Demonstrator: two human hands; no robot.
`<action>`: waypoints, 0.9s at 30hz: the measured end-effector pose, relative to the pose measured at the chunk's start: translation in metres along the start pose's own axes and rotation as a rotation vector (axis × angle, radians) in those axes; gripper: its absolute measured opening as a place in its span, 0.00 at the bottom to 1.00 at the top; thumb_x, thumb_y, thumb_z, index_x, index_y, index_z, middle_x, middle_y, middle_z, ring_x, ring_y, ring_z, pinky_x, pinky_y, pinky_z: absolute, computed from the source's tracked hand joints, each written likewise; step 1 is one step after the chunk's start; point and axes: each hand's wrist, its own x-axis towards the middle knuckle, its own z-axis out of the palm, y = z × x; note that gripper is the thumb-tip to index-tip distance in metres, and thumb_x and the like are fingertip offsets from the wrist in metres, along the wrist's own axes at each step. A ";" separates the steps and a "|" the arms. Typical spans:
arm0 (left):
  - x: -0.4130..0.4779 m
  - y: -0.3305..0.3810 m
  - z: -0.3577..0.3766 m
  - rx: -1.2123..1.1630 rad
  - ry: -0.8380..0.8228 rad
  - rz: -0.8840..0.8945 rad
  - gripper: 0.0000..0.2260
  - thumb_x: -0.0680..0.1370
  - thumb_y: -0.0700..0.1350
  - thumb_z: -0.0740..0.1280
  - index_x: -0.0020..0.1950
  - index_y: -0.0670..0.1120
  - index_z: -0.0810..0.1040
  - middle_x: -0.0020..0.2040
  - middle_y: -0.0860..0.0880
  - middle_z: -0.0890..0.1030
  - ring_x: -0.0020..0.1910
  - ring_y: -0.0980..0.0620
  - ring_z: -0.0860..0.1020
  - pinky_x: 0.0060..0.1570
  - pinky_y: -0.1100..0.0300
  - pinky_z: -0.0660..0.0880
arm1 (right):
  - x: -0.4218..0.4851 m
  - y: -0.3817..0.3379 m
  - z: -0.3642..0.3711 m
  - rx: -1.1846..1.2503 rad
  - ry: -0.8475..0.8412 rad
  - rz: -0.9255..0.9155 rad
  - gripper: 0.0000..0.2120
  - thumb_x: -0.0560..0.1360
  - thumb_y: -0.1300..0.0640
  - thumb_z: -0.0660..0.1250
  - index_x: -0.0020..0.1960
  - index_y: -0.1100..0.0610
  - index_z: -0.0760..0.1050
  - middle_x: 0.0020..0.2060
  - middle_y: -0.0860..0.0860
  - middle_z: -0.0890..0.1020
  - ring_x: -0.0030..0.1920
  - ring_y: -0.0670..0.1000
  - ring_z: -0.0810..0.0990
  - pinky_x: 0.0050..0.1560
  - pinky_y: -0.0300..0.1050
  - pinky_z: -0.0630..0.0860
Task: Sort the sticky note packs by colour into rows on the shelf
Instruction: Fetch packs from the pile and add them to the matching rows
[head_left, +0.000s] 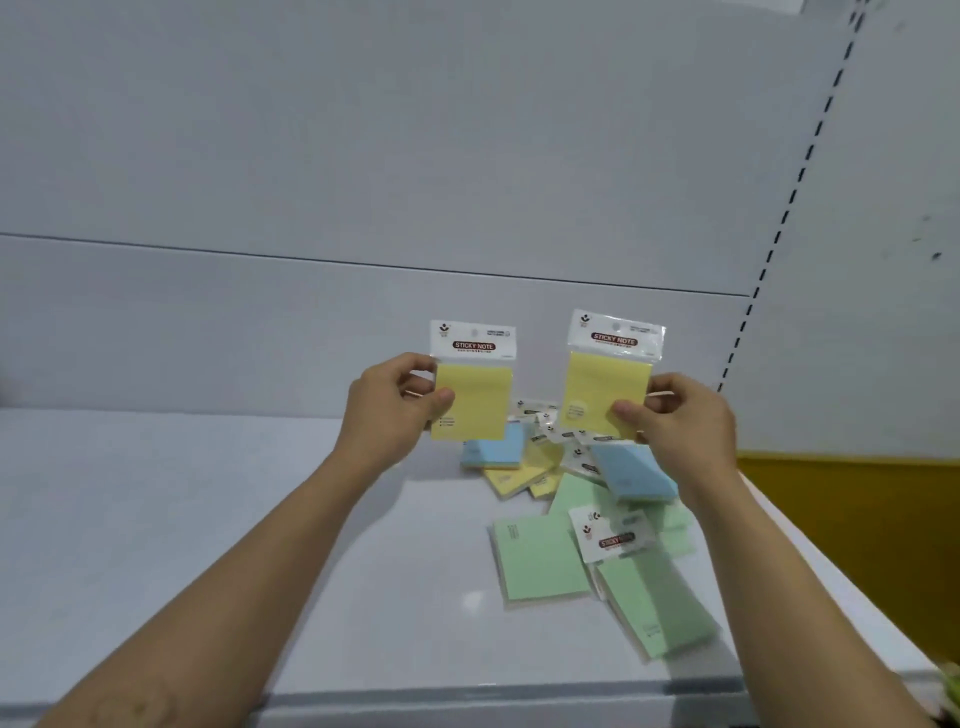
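Both hands are occupied: one yellow sticky note pack (475, 384) is pinched upright by the left hand (395, 410), a second yellow pack (605, 384) by the right hand (680, 421). Below them a loose pile is seen: two blue packs (496, 447), at least three green packs (537, 558), and at least two yellow ones half buried. Bare white shelf (208, 519) is left open to the pile's left, down to the front edge.

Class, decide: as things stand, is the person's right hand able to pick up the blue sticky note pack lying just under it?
Probably not yet. The blue sticky note pack lies on top of the pile, close below the right hand, but that hand is pinching a yellow sticky note pack.
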 end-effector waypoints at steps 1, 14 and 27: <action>-0.001 0.000 -0.011 0.006 0.024 -0.012 0.11 0.72 0.36 0.73 0.51 0.45 0.80 0.36 0.48 0.81 0.35 0.50 0.82 0.36 0.56 0.80 | -0.002 -0.006 0.013 0.022 -0.028 -0.015 0.10 0.66 0.61 0.78 0.40 0.51 0.78 0.41 0.58 0.84 0.42 0.57 0.84 0.45 0.53 0.82; -0.010 0.002 -0.171 0.144 0.278 -0.071 0.10 0.72 0.36 0.73 0.51 0.46 0.81 0.37 0.45 0.81 0.38 0.46 0.83 0.38 0.53 0.82 | -0.035 -0.067 0.132 0.180 -0.248 -0.068 0.09 0.66 0.64 0.77 0.40 0.54 0.79 0.38 0.57 0.84 0.39 0.57 0.84 0.42 0.51 0.82; -0.037 -0.035 -0.345 0.133 0.394 -0.155 0.12 0.71 0.34 0.73 0.52 0.45 0.79 0.41 0.42 0.83 0.42 0.42 0.83 0.45 0.45 0.81 | -0.110 -0.152 0.274 0.118 -0.401 -0.131 0.07 0.67 0.65 0.76 0.41 0.59 0.79 0.37 0.58 0.82 0.39 0.59 0.83 0.37 0.46 0.80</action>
